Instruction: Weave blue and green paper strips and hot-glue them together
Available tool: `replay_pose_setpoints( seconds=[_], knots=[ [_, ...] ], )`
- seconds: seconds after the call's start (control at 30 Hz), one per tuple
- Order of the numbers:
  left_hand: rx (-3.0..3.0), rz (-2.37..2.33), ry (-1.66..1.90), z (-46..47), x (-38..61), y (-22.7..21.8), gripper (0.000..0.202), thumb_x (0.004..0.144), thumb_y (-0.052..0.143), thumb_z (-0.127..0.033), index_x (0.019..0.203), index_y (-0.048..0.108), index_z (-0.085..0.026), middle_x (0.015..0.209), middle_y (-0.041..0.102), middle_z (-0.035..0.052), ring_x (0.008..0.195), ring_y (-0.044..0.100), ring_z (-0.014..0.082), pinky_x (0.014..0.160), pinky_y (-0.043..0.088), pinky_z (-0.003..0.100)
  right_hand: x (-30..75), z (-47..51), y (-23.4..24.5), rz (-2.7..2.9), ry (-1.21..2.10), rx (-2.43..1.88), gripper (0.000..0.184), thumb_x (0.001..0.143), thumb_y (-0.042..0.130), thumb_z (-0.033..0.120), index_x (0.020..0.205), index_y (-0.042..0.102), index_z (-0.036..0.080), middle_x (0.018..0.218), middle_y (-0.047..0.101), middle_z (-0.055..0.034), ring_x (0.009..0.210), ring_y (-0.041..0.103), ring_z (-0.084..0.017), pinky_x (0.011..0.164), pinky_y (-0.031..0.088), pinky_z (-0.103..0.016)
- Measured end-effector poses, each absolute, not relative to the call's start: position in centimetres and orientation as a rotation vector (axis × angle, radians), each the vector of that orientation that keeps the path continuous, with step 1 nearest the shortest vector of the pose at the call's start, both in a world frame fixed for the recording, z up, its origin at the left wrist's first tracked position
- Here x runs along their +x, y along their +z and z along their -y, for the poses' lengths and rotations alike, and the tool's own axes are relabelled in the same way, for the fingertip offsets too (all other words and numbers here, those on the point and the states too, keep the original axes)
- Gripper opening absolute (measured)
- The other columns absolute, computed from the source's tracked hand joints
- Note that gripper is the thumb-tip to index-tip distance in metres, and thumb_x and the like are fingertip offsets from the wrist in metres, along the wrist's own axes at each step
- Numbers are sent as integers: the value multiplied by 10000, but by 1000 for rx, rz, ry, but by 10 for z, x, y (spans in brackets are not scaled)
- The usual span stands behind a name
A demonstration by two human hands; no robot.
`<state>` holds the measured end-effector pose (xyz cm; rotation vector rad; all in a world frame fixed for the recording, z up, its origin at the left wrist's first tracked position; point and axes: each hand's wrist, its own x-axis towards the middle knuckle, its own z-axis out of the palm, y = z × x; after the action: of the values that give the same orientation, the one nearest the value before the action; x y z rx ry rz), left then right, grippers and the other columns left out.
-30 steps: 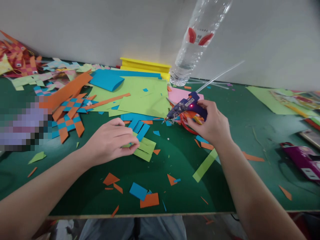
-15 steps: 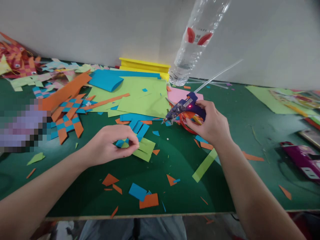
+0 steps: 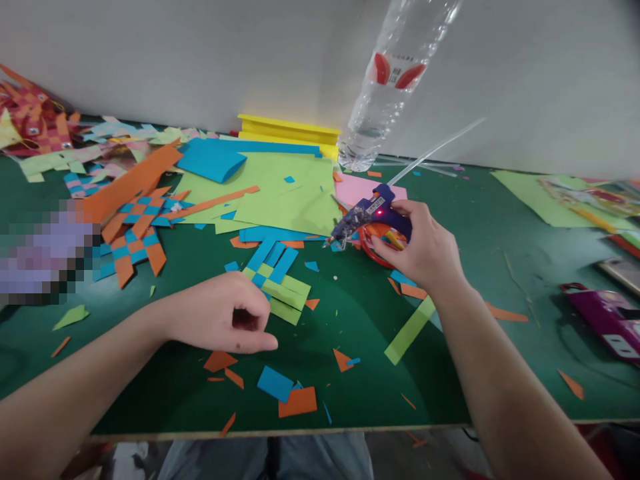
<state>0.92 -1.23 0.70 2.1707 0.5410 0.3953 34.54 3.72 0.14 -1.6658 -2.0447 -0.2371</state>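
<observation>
Head camera shows me that my left hand (image 3: 225,321) has let go of the woven piece (image 3: 273,278) and drawn back toward the near edge of the table (image 3: 350,400). A second ago its fingertips were pinching the blue and green strips. Now the fingers are curled into a loose fist with nothing inside, and the thumb tip rests on the green tabletop. The woven piece lies flat and uncovered just beyond the knuckles, apart from the hand.

My right hand (image 3: 425,252) has hardly shifted. It stays wrapped around the glue gun (image 3: 373,213), whose red light is lit. The nozzle points left and down toward the weave but is well clear of it. The gun sits over the red scissors (image 3: 374,252), and a clear bottle (image 3: 395,80) stands at the far wall behind.

I judge the pressing is over for now: the strips hold their pattern with no hand on them. Paper scraps (image 3: 287,393) lie near my left thumb.
</observation>
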Motion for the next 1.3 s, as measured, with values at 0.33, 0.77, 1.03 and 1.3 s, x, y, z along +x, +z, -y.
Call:
replay_pose_setpoints(
  seconds=[0.33,0.77,1.03,1.3],
  knots=[
    [2913,-867,716,1,4,-3,239,1021,529,-269,865,698,-203,683,686,-30,627,582,132,688,404,257,345,-37,1,2039,-238,-1643,574,776,680,510,1243,548,202,1204,703,-154,961,717,-324,752,577,-432],
    [2969,-753,536,-6,4,-11,268,1036,494,-263,867,688,-192,849,706,9,824,627,179,850,374,328,345,-36,2,2048,-229,-1668,569,782,676,508,1245,538,207,1213,698,-157,977,710,-331,767,574,-443],
    [2946,-734,539,-1,8,-10,236,1016,505,-235,876,690,-191,877,701,16,839,633,174,863,386,331,344,-36,3,2057,-232,-1653,556,781,678,496,1238,539,210,1184,707,-148,950,709,-326,745,566,-435],
    [2921,-747,507,1,9,-7,225,1005,494,-239,909,692,-192,916,692,31,886,629,194,918,373,353,344,-35,3,2055,-243,-1643,531,787,678,498,1225,545,230,1167,715,-127,937,708,-316,724,559,-420]
  ],
)
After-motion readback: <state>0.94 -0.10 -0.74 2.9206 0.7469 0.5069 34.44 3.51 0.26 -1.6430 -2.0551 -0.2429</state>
